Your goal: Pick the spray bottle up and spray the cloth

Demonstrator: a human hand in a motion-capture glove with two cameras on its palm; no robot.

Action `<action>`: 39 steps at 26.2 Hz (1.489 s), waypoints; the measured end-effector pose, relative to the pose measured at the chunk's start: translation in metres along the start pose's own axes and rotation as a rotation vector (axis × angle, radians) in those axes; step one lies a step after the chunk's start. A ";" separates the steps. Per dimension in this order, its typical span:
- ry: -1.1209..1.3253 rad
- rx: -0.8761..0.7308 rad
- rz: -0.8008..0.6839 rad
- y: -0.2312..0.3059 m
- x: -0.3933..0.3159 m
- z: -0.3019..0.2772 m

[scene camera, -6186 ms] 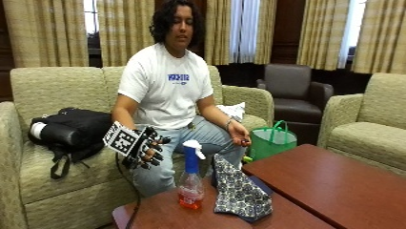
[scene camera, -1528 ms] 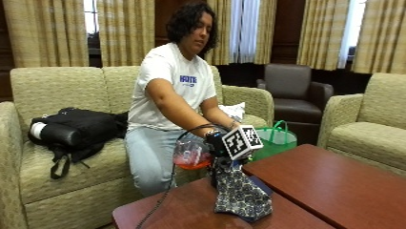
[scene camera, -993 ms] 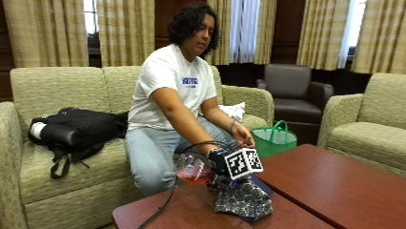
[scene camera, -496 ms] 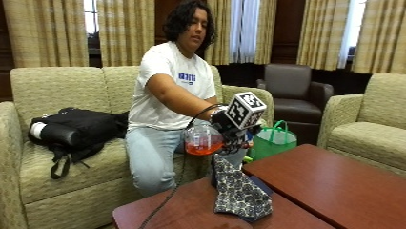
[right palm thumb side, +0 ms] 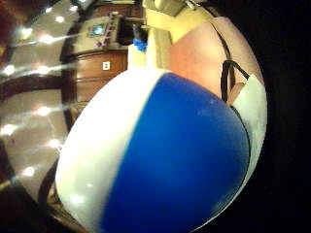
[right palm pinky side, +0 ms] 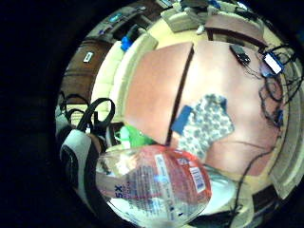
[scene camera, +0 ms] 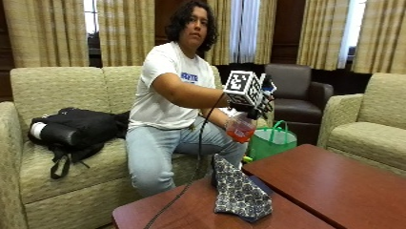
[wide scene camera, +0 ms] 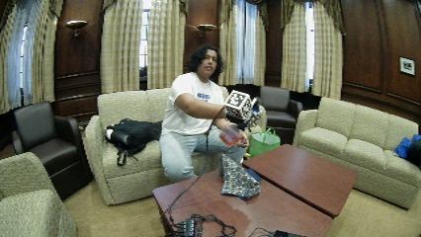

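Right hand (scene camera: 257, 106) grips the spray bottle (scene camera: 240, 128), raised well above the cloth (scene camera: 238, 192) on the worktop (scene camera: 190, 214). Recommend aiming nozzle down at cloth before squeezing.

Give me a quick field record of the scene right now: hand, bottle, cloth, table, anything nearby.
hand: gloved right hand raised above the table, gripping the bottle
bottle: clear plastic spray bottle with orange-red liquid, lifted off the table, above the cloth
cloth: dark blue and white patterned cloth, standing bunched on the table, untouched
table: reddish-brown wooden table, in two sections
nearby: green bag on the floor beside the sofa; black backpack on the sofa
spraying: cannot tell
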State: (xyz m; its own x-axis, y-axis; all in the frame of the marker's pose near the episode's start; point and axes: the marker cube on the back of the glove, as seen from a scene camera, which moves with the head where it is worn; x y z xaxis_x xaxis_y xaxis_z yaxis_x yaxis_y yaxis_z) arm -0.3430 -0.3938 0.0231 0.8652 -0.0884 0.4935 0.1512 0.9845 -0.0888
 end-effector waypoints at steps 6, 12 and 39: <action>-0.204 0.170 -0.144 -0.012 -0.012 0.088; -0.294 0.267 -0.202 -0.026 0.008 0.180; -0.341 0.370 -0.183 -0.043 0.067 0.291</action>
State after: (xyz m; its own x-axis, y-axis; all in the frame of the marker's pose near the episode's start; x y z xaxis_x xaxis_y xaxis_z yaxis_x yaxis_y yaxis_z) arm -0.4309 -0.3983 0.3118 0.6264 -0.2702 0.7311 0.0531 0.9506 0.3057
